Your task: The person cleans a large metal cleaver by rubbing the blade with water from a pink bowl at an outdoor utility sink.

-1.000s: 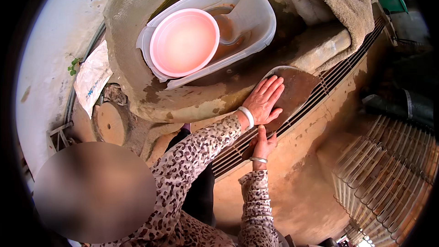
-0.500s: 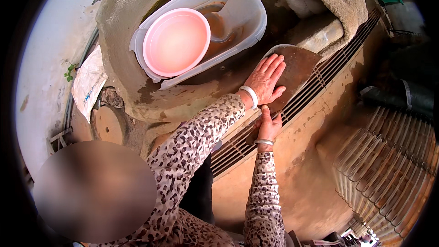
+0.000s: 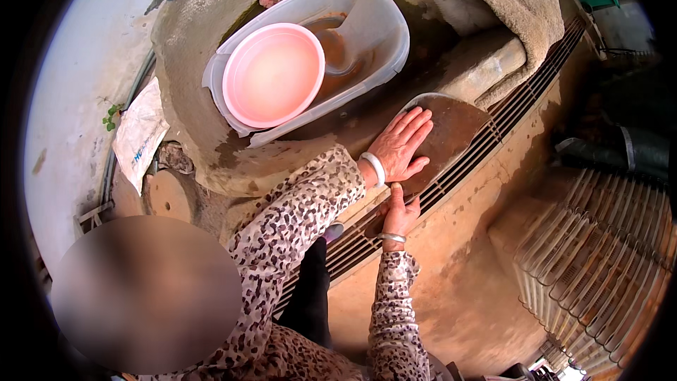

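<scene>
My left hand (image 3: 400, 144) lies flat on a broad, wet brown blade that looks like a large cleaver (image 3: 451, 134), its fingers stretched out and pressed together. Just nearer to me, my right hand (image 3: 400, 217) is closed around the cleaver's handle end, thumb pointing up along it. Most of the handle is hidden under that hand. The blade rests over the rim of a stone trough (image 3: 282, 166), beside a floor grate. What lies beneath the blade is hidden.
In the trough stands a clear plastic tub (image 3: 384, 21) holding a pink basin (image 3: 275, 74) of cloudy liquid. A thick beige cloth (image 3: 515, 0) drapes over the far right rim. A metal grate (image 3: 518, 109) runs alongside; a ribbed rack (image 3: 599, 261) stands right.
Both hands and the cleaver have slid a little toward me and to the left. The whole view has also shifted slightly, with the trough now lower in the picture.
</scene>
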`<state>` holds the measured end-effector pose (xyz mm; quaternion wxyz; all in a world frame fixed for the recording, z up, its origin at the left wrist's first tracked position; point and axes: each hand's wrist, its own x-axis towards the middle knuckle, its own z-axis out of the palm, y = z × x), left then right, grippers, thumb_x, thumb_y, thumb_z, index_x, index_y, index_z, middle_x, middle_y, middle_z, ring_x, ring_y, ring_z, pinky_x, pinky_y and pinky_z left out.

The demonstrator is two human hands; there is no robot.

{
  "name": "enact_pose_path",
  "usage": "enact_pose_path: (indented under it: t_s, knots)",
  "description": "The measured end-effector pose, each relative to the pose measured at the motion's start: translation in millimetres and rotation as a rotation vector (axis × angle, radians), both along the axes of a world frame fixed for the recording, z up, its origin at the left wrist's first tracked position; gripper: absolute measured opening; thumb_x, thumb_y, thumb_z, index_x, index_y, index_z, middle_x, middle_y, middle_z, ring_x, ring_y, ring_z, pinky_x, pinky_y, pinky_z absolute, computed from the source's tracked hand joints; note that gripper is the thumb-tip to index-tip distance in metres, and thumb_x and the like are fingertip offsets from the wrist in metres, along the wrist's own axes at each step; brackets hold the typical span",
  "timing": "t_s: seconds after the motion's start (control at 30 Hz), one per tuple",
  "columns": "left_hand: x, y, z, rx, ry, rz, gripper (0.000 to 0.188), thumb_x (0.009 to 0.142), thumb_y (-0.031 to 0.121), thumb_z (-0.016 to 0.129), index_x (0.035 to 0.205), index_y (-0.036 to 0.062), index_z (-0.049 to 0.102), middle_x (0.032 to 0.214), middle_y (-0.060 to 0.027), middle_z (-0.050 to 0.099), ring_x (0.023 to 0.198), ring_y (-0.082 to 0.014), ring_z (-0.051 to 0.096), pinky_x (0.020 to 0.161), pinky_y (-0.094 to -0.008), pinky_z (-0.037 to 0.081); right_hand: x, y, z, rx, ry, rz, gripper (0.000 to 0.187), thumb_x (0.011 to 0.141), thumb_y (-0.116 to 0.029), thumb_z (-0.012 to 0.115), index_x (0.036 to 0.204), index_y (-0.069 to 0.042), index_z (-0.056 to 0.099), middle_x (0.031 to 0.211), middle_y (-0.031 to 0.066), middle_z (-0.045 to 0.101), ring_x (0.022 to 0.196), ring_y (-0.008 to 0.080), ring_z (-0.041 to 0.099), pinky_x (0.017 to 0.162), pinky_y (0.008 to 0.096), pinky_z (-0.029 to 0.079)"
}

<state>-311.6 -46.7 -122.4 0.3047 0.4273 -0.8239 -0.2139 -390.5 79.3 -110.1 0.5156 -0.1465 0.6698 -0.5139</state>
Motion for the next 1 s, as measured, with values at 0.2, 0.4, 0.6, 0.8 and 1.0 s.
enact_pose_path:
  t_s: [0.2, 0.4, 0.6, 0.8, 1.0]
  knots:
    - [-3, 19, 1, 0.053, 0.042, 0.022, 0.08, 0.083, 0.03, 0.069, 0.147, -0.0017, 0.033, 0.156, -0.0201, 0.028, 0.146, -0.0385, 0.024, 0.119, -0.0502, 0.021, -14, 21, -17, 0.006, 0.114, 0.034, 0.021, 0.092, -0.014, 0.07, 0.101, -0.004, 0.054, 0.062, 0.0007, 0.052, 0.04, 0.0105, 0.043, 0.036, 0.0275, 0.038]
    - [-6, -16, 1, -0.035, 0.054, -0.019, 0.074, 0.084, 0.029, 0.068, 0.145, -0.0004, 0.037, 0.154, -0.0184, 0.032, 0.145, -0.037, 0.027, 0.119, -0.0498, 0.024, 0, -15, -1, -0.06, 0.039, -0.016, 0.024, 0.093, -0.018, 0.068, 0.101, -0.002, 0.053, 0.061, 0.0014, 0.052, 0.039, 0.0106, 0.045, 0.037, 0.0265, 0.039]
    - [-4, -5, 2, -0.019, 0.062, 0.007, 0.077, 0.083, 0.029, 0.07, 0.145, -0.0013, 0.036, 0.154, -0.0195, 0.032, 0.144, -0.0387, 0.027, 0.119, -0.0506, 0.024, -7, -4, -7, -0.004, 0.115, -0.004, 0.026, 0.091, -0.016, 0.07, 0.105, -0.001, 0.055, 0.062, 0.0033, 0.056, 0.04, 0.0095, 0.045, 0.037, 0.0259, 0.038]
    - [-8, -9, -3, -0.019, 0.066, -0.039, 0.074, 0.083, 0.03, 0.069, 0.143, -0.0009, 0.038, 0.153, -0.0191, 0.033, 0.144, -0.0374, 0.028, 0.118, -0.05, 0.025, -4, -9, -6, 0.001, 0.048, -0.024, 0.022, 0.093, -0.016, 0.067, 0.104, -0.002, 0.054, 0.061, 0.0016, 0.053, 0.04, 0.0101, 0.046, 0.037, 0.026, 0.039]
    - [-5, -21, 2, -0.026, 0.048, 0.006, 0.076, 0.083, 0.032, 0.07, 0.143, -0.0008, 0.038, 0.154, -0.0197, 0.032, 0.144, -0.0385, 0.028, 0.119, -0.0505, 0.023, -6, -20, -4, -0.003, 0.047, -0.012, 0.025, 0.092, -0.016, 0.068, 0.107, -0.002, 0.054, 0.062, 0.001, 0.053, 0.04, 0.009, 0.045, 0.037, 0.0251, 0.038]
